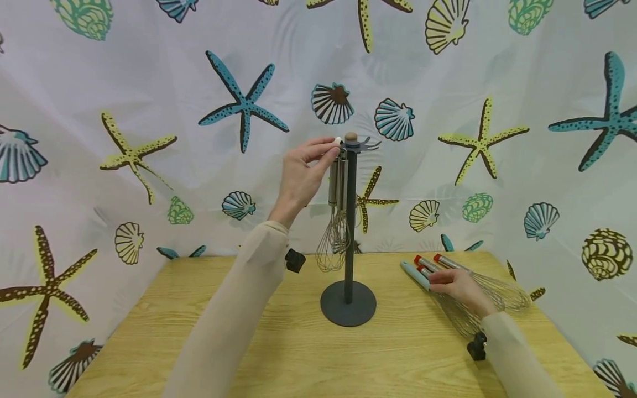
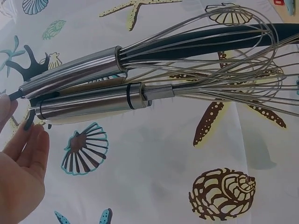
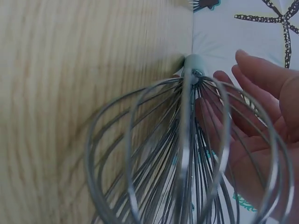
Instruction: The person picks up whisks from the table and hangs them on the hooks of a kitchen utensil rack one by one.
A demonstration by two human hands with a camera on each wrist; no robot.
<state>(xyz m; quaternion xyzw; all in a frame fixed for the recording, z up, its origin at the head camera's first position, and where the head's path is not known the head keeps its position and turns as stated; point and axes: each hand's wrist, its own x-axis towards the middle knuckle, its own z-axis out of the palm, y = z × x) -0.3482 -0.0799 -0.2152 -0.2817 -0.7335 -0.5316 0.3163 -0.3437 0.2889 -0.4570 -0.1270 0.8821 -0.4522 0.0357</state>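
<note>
My left hand is raised to the top of a dark utensil stand, its thumb and fingertips pinching the hanging end of a steel-handled whisk. Beside it another steel whisk hangs from the stand; their wire loops overlap. Low over the table at the right, my right hand is beside a whisk with a light blue handle. In the right wrist view, that whisk's wires fill the foreground, and the thumb stands apart from the fingers, not closed round it.
Several red-ended whisks lie beside the light blue one on the wooden table. More dark hooks stick out from the stand's top. A curtain printed with shells and starfish surrounds the table's back and sides.
</note>
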